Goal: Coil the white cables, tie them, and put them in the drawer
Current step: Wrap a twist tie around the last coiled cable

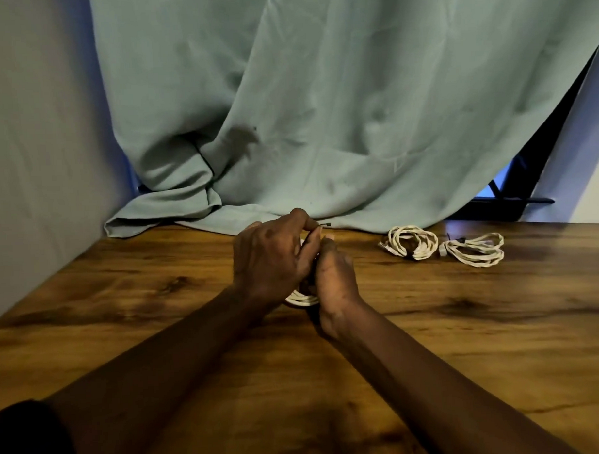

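Hands: left hand [270,258] and right hand [334,276] clenched together on white cable coil [302,298], mid-table | left fingertips pinch dark tie [325,224] | two coiled white cables [412,242] [473,249] near far right edge of wooden table [159,333]

A wooden table [431,341] with a dark, knotted grain and a soft sheen that catches the light near its far edge. Behind it hangs a pale green curtain [321,107] of matt woven cloth, creased and faintly stained. Two coiled white cables [412,241] [475,249] lie on the wood, their sheaths looking braided and matt rather than smooth. The wall [33,134] at left is a flat, dull finish.
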